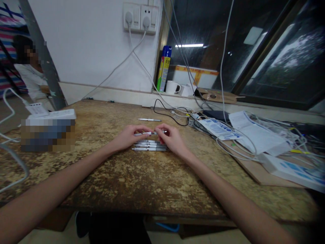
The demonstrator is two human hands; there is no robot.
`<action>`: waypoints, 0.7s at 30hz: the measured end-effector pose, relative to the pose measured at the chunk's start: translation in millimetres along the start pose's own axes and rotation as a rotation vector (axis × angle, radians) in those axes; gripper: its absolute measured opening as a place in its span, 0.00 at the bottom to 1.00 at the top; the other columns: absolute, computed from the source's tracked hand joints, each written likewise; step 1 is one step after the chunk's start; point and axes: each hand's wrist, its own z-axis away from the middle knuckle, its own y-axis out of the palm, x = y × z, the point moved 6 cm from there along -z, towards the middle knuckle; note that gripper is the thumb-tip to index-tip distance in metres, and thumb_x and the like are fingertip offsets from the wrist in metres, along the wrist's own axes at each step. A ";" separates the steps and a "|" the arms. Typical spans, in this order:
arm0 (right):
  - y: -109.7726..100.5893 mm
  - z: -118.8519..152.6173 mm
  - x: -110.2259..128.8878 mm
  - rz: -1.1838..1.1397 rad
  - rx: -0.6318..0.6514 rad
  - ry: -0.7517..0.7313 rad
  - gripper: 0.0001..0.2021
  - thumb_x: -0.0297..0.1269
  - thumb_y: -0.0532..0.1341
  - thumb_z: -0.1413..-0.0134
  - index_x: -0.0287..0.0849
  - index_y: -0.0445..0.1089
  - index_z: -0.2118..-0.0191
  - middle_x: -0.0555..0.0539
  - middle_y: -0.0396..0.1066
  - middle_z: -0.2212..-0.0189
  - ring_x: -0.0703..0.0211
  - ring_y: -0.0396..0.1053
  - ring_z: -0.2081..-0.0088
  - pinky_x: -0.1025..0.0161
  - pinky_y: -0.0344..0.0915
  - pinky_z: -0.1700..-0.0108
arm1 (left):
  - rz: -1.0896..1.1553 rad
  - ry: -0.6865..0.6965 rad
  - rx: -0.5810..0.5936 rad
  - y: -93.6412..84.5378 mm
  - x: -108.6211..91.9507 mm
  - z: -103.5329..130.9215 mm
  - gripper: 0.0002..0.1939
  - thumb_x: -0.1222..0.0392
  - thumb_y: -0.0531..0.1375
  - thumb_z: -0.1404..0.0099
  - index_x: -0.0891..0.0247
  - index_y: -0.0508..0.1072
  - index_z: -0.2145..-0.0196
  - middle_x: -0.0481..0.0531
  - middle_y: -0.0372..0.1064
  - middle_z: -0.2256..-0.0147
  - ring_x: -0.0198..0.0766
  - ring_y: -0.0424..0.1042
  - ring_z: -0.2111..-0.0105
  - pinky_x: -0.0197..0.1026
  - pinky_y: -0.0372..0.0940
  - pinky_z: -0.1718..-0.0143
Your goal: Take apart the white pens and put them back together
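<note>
Your left hand (129, 134) and right hand (170, 135) are close together, the fingertips of each pinched on one pen (146, 134) held level just above the table (106, 183); the left has the pale barrel, the right has the greyer end. Below them lies a row of pens (149, 149), side by side and roughly parallel, partly hidden by your right hand; a lone pen (149, 119) lies beyond your fingers.

If your two pinches pull unevenly, the slim barrel could slip or twist free, and any small part at its end could drop; your right hand hangs so near the row that a low wrist or knuckle could nudge those pens, and their round bodies would probably roll out of line. Your fingers cover the join, so a crooked fit there would be hard to notice; I cannot tell whether the held pen is whole.

Barrels look smooth and glossy, part clear or white, part grey; the wood under them is mottled brown and yellow, its finish worn in patches, which may catch a pen tip; to your right, limp white cables (238, 155) loop around a creased paper sheet (256, 130).
</note>
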 end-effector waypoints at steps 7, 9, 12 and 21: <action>2.1 0.3 2.3 0.017 0.009 -0.044 0.13 0.49 0.61 0.36 0.45 0.73 0.58 0.51 0.71 0.76 0.57 0.69 0.74 0.62 0.64 0.69 | -0.006 -0.013 -0.004 0.8 2.5 -0.2 0.18 0.47 0.62 0.29 0.58 0.81 0.50 0.53 0.81 0.52 0.45 0.77 0.54 0.46 0.67 0.48; 3.0 0.7 2.7 0.011 0.018 -0.041 0.14 0.50 0.61 0.36 0.45 0.73 0.58 0.51 0.72 0.75 0.57 0.70 0.73 0.62 0.64 0.68 | -0.009 -0.018 -0.001 1.1 2.8 -0.1 0.18 0.46 0.61 0.29 0.58 0.81 0.50 0.53 0.81 0.52 0.45 0.78 0.54 0.46 0.67 0.48; 3.8 2.3 3.3 -0.006 0.039 0.003 0.16 0.52 0.59 0.34 0.44 0.73 0.59 0.53 0.69 0.80 0.58 0.67 0.77 0.63 0.62 0.71 | -0.019 -0.016 -0.001 2.1 0.8 0.2 0.17 0.46 0.62 0.29 0.57 0.82 0.50 0.53 0.81 0.52 0.46 0.78 0.52 0.46 0.67 0.46; -2.6 0.0 13.1 0.029 -0.010 -0.054 0.10 0.38 0.57 0.39 0.43 0.73 0.56 0.52 0.70 0.72 0.59 0.67 0.69 0.63 0.61 0.65 | -0.012 -0.010 -0.038 0.2 -3.6 0.1 0.15 0.49 0.62 0.29 0.56 0.82 0.51 0.52 0.81 0.52 0.45 0.77 0.52 0.47 0.66 0.46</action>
